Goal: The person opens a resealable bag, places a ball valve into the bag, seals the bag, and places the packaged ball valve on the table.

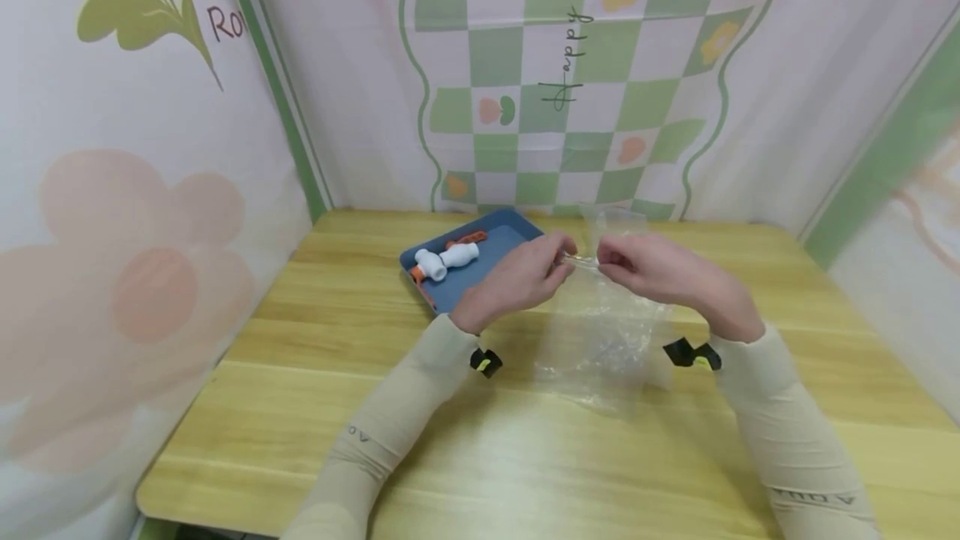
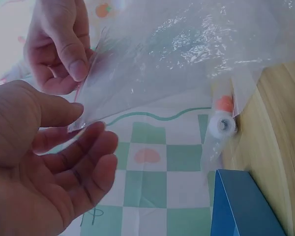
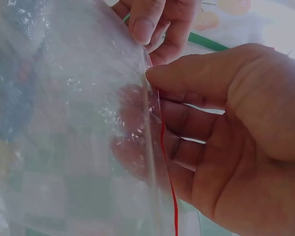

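My left hand (image 1: 528, 273) and right hand (image 1: 660, 269) meet at the top edge of a clear plastic zip bag (image 1: 600, 340), which hangs down over the table. In the left wrist view, the left thumb and forefinger pinch one corner of that edge, with the other fingers loosely curled. The right thumb presses the zip strip (image 3: 150, 147) against the fingers behind it, as the right wrist view shows. A red line (image 3: 171, 187) runs along the bag's mouth. The two thumbs are close together. I see no object inside the bag.
A blue tray (image 1: 487, 265) behind my left forearm bears white pipe valves (image 1: 431, 263) with orange levers. Beyond the hands lies another clear plastic piece (image 2: 214, 155) with a white ring-ended part (image 2: 222, 126) and orange showing at it. A patterned curtain (image 1: 495, 57) closes the wooden table's back.
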Tool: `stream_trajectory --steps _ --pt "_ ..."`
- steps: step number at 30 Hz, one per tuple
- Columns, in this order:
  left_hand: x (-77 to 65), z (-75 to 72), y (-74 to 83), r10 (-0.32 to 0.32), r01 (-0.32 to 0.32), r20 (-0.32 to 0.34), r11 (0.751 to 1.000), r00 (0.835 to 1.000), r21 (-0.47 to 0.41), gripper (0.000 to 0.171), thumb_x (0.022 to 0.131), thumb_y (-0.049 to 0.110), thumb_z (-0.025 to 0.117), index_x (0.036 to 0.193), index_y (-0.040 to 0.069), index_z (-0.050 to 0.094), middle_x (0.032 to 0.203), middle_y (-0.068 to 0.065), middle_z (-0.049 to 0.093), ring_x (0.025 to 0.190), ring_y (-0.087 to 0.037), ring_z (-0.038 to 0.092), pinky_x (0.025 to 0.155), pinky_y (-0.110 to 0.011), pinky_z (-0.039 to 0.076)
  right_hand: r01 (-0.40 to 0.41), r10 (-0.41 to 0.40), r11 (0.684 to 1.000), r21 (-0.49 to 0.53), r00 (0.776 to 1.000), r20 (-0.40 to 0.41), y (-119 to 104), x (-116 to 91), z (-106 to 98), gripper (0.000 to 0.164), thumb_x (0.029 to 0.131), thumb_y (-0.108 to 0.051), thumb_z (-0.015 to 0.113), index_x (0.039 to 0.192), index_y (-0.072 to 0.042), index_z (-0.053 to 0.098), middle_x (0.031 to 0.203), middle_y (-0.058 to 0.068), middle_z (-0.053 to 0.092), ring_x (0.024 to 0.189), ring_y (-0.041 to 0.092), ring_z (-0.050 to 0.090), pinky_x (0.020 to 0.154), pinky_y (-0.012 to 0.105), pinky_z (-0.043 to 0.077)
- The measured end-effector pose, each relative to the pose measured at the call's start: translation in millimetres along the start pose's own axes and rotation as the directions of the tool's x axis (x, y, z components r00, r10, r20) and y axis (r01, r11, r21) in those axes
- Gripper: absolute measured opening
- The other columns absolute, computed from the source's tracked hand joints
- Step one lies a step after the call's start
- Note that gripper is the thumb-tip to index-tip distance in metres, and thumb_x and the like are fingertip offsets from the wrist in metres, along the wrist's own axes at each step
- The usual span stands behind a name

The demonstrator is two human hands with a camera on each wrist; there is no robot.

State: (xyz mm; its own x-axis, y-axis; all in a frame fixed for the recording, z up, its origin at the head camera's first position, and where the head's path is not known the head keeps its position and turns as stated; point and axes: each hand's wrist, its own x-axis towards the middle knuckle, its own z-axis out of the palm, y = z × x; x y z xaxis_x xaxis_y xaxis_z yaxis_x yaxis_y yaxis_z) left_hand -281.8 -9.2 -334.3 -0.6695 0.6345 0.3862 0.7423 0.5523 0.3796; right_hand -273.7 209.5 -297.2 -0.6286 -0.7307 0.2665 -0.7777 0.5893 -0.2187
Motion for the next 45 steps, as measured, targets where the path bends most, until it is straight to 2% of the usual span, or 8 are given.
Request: stream_trajectory --steps 8,14,18,25,36,39,43,45 --pt "3.3 -13.9 2.2 -0.016 0.006 -0.087 0.993 0.996 -0.117 0.01 0.094 0.018 0.054 0.102 0.012 0.059 0.09 0.003 0.062 0.075 -0.003 0.055 0.066 -0.015 0.043 0.112 -0.112 0.994 -0.009 0.986 -0.127 -12 7 -6 0.016 0.087 -0.004 0.062 0.079 -0.016 0.053 0.066 -0.01 0.05 0.056 0.001 0.045 0.051 0.021 0.041" --pt "8.0 -30.9 3.4 0.009 -0.027 -0.134 0.991 0.991 -0.128 0.01 0.094 0.017 0.054 0.101 0.011 0.059 0.092 0.001 0.063 0.078 -0.005 0.057 0.069 -0.015 0.043 0.102 -0.106 0.994 -0.029 0.979 -0.174 -25 12 -18 0.007 0.089 -0.006 0.06 0.093 -0.009 0.056 0.072 -0.007 0.058 0.058 0.002 0.051 0.054 0.022 0.045" --pt "6.1 -40.8 5.4 0.021 -0.046 -0.172 0.989 0.985 -0.142 0.01 0.094 0.015 0.053 0.102 0.011 0.059 0.094 0.001 0.062 0.081 -0.004 0.057 0.07 -0.016 0.044 0.055 -0.058 0.998 -0.026 0.985 -0.16 -34 12 -24 0.018 0.091 -0.006 0.057 0.108 -0.004 0.053 0.07 -0.007 0.059 0.052 0.001 0.047 0.052 0.022 0.043" --pt "-2.1 -52.1 11.7 0.065 -0.091 -0.21 0.99 0.976 -0.112 0.01 0.094 0.011 0.052 0.1 0.011 0.06 0.098 -0.001 0.062 0.083 -0.004 0.056 0.072 -0.016 0.044 0.047 -0.059 0.996 -0.079 0.986 -0.154 -43 11 -29 0.008 0.09 -0.005 0.057 0.087 -0.012 0.06 0.068 -0.008 0.051 0.052 0.002 0.041 0.05 0.021 0.038" --pt "-13.5 -66.1 14.2 0.096 -0.112 -0.238 0.992 0.967 -0.051 0.013 0.095 0.008 0.05 0.099 0.01 0.062 0.097 -0.001 0.062 0.086 -0.008 0.056 0.074 -0.017 0.044 -0.029 0.028 0.999 -0.032 0.999 -0.021 -46 15 -26 0.01 0.092 -0.012 0.056 0.084 -0.017 0.059 0.069 -0.008 0.051 0.056 0.005 0.046 0.055 0.023 0.042" --pt "-14.4 -68.0 13.3 0.11 -0.125 -0.266 0.991 0.958 -0.038 0.012 0.094 0.01 0.051 0.099 0.01 0.062 0.096 -0.001 0.06 0.083 -0.009 0.053 0.072 -0.018 0.043 -0.018 0.017 1.0 -0.022 0.999 -0.035 -45 15 -26 0.011 0.092 -0.012 0.057 0.083 -0.017 0.06 0.068 -0.008 0.051 0.056 0.005 0.046 0.054 0.022 0.041" --pt "-16.2 -71.3 13.0 0.087 -0.113 -0.322 0.992 0.943 -0.063 0.011 0.093 0.013 0.055 0.101 0.009 0.061 0.099 -0.003 0.055 0.084 -0.01 0.052 0.07 -0.025 0.047 0.016 -0.017 1.0 -0.017 0.996 -0.091 -41 14 -27 0.013 0.091 -0.012 0.058 0.081 -0.02 0.06 0.071 -0.009 0.054 0.056 0.004 0.047 0.054 0.022 0.042" --pt "-16.5 -73.3 14.7 0.078 -0.113 -0.375 0.991 0.924 -0.074 0.011 0.093 0.014 0.056 0.1 0.008 0.06 0.098 -0.004 0.053 0.084 -0.009 0.053 0.068 -0.025 0.048 0.031 -0.034 0.999 -0.02 0.991 -0.127 -39 14 -28 0.013 0.091 -0.012 0.06 0.081 -0.02 0.061 0.072 -0.009 0.056 0.056 0.004 0.047 0.054 0.022 0.042"
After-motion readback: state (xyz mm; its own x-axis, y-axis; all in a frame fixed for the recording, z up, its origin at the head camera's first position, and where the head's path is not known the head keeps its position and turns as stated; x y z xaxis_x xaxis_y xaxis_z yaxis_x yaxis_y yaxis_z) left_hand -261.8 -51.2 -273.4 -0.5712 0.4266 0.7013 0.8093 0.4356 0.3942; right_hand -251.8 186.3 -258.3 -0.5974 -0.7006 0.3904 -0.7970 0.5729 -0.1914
